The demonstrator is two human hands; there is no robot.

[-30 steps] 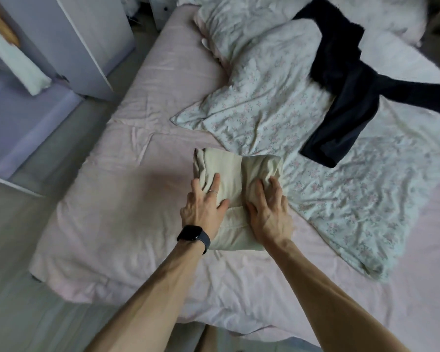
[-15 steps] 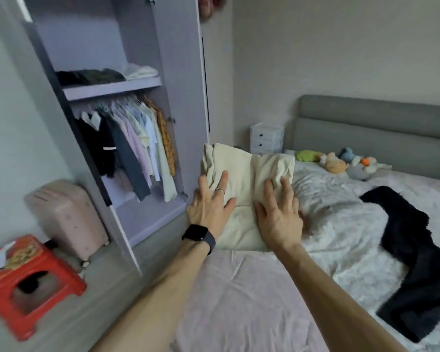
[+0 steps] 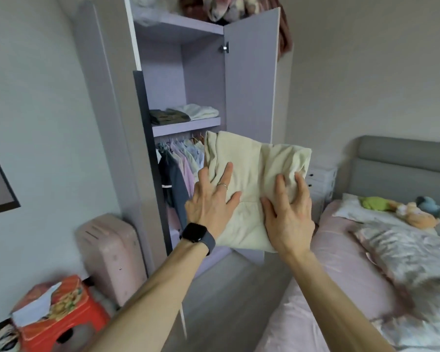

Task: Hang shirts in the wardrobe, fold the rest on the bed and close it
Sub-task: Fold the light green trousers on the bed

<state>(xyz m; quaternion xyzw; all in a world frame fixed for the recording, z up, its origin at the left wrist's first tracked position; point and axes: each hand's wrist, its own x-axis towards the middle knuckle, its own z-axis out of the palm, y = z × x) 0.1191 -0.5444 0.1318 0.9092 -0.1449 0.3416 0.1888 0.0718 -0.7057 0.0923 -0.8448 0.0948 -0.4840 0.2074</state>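
Before the open wardrobe (image 3: pixel 206 80), folded cream garment (image 3: pixel 252 189) in both hands' grip, left hand (image 3: pixel 210 201), right hand (image 3: pixel 288 217).

Folded cream garment (image 3: pixel 249 189) aloft between both hands before open lilac wardrobe (image 3: pixel 249 80).

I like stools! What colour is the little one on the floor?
Red stool, seen in the head view.

Both arms outstretched, left hand (image 3: pixel 210 199) and right hand (image 3: pixel 287 212) side by side — fingers spread, palms away
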